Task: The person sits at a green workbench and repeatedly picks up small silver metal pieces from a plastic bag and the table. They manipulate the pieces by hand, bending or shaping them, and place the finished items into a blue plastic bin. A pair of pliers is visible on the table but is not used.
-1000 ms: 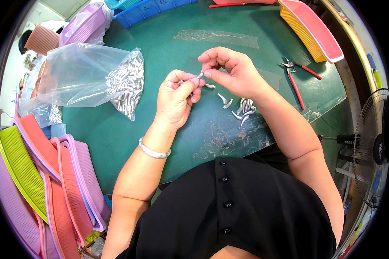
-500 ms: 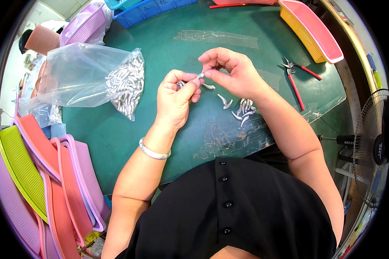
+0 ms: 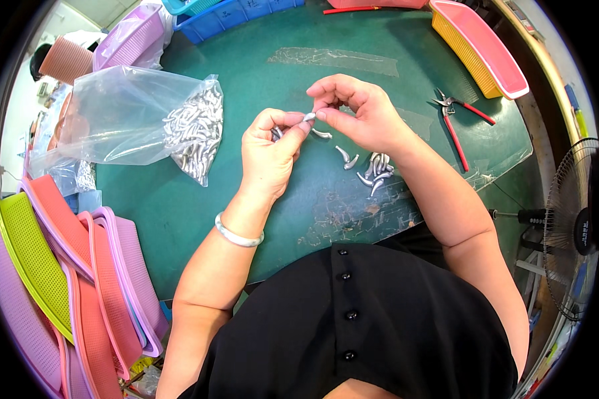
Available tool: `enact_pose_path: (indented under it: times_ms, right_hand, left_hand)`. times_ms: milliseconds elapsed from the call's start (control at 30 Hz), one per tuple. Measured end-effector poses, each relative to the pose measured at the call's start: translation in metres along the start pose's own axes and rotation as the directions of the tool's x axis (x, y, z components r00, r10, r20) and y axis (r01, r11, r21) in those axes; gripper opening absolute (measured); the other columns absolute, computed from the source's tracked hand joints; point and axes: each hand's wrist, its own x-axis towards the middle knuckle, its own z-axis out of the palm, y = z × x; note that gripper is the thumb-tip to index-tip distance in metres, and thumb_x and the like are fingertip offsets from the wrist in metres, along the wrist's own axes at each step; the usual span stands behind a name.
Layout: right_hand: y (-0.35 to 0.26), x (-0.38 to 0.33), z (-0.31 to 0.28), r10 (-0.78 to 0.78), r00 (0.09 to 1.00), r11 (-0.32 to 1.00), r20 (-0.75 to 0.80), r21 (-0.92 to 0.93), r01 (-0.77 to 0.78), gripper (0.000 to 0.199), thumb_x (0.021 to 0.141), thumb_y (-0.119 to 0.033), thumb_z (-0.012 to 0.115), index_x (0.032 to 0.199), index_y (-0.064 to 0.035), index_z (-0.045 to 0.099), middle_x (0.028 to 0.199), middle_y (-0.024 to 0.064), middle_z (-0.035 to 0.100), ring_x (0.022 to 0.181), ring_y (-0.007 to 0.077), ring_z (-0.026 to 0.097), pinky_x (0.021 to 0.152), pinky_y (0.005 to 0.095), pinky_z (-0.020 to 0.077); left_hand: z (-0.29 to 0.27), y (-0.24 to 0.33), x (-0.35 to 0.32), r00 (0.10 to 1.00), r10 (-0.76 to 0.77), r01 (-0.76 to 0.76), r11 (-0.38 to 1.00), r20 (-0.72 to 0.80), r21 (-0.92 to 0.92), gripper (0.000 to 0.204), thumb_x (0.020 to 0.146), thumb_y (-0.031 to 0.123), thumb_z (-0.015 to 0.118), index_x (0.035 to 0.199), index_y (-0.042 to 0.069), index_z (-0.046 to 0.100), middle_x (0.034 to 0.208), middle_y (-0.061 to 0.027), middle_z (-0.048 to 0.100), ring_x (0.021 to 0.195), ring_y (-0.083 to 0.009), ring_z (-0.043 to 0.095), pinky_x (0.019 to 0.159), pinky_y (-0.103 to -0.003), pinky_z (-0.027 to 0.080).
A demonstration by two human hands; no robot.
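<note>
Over the middle of the green table [image 3: 259,219], my left hand [image 3: 271,149] pinches a small silver curved metal piece [image 3: 309,116] between thumb and forefinger. More silver metal shows inside its curled fingers, partly hidden. My right hand [image 3: 359,113] meets it from the right, thumb and fingertip closed on the other end of the same piece. One loose curved piece [image 3: 321,134] lies on the table just below the fingertips. Nearer to me and to the right is a small pile of such metal pieces [image 3: 379,165]. A pale bangle [image 3: 238,233] circles my left wrist.
A clear plastic bag [image 3: 196,126] full of silver pieces lies at the left. Red-handled pliers [image 3: 454,123] rest open at the right. Stacked plastic baskets [image 3: 100,279] crowd the near left; a pink-and-yellow basket [image 3: 479,50] and a blue crate [image 3: 236,16] stand at the back. A fan [image 3: 572,226] is far right.
Both hands stay in nearly the same place, still holding the metal piece. The left fingers have curled in slightly; nothing else has visibly moved.
</note>
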Motion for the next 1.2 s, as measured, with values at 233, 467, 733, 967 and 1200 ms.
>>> enact_pose_path:
  times_ms: [233, 467, 733, 967, 1200]
  right_hand:
    - [0.002, 0.0, 0.002, -0.04, 0.999, 0.999, -0.034, -0.012, 0.04, 0.023, 0.078, 0.0, 0.061, 0.101, 0.0004, 0.056, 0.077, 0.0018, 0.06, 0.071, 0.0079, 0.054, 0.066, 0.0228, 0.0452]
    - [0.004, 0.001, 0.002, -0.095, 0.995, 0.995, -0.029, -0.027, 0.094, 0.024, 0.077, 0.001, 0.06, 0.101, 0.0001, 0.056, 0.076, 0.0019, 0.06, 0.071, 0.0085, 0.055, 0.066, 0.0234, 0.0456]
    - [0.002, 0.001, 0.0, 0.0, 0.999, 0.999, 0.035, -0.047, 0.001, 0.031, 0.077, 0.001, 0.061, 0.107, -0.0007, 0.053, 0.08, 0.0022, 0.058, 0.075, 0.0094, 0.055, 0.069, 0.024, 0.0453]
    - [0.003, -0.002, -0.002, 0.142, 0.956, 0.854, 0.257, -0.52, 0.013, 0.044, 0.069, 0.001, 0.061, 0.111, -0.0033, 0.05, 0.076, 0.0089, 0.059, 0.077, 0.0283, 0.057, 0.069, 0.0366, 0.0466]
    - [0.002, -0.001, -0.002, 0.139, 0.965, 0.895, 0.221, -0.446, -0.027, 0.042, 0.068, 0.004, 0.058, 0.109, -0.0026, 0.051, 0.073, 0.008, 0.056, 0.067, 0.0242, 0.056, 0.061, 0.0348, 0.0459]
  left_hand:
    - [-0.005, -0.011, 0.003, 0.922, 0.382, -0.379, 0.858, 0.064, 0.346, 0.011, 0.078, -0.006, 0.062, 0.083, 0.004, 0.061, 0.085, -0.0039, 0.063, 0.065, -0.0026, 0.049, 0.056, -0.017, 0.039]
    - [-0.003, -0.004, 0.0, 0.908, 0.41, -0.411, 0.823, 0.091, 0.392, 0.01, 0.077, -0.005, 0.063, 0.083, 0.003, 0.061, 0.087, -0.0031, 0.064, 0.067, -0.0037, 0.049, 0.06, -0.018, 0.04]
    - [-0.003, 0.002, 0.002, 0.999, 0.028, -0.023, 0.994, -0.044, 0.105, 0.007, 0.08, 0.002, 0.063, 0.087, 0.002, 0.062, 0.08, -0.0042, 0.061, 0.062, -0.0032, 0.047, 0.05, -0.017, 0.036]
    - [-0.02, 0.0, 0.014, 0.972, -0.233, 0.219, 0.857, 0.028, -0.467, 0.011, 0.091, 0.013, 0.049, 0.087, 0.004, 0.054, 0.084, -0.0093, 0.057, 0.062, -0.0102, 0.047, 0.049, -0.018, 0.038]
    - [-0.027, -0.002, 0.016, 0.938, -0.321, 0.345, 0.821, 0.132, -0.455, 0.013, 0.089, 0.019, 0.053, 0.086, 0.006, 0.054, 0.076, -0.0045, 0.053, 0.064, -0.0123, 0.048, 0.049, -0.021, 0.038]
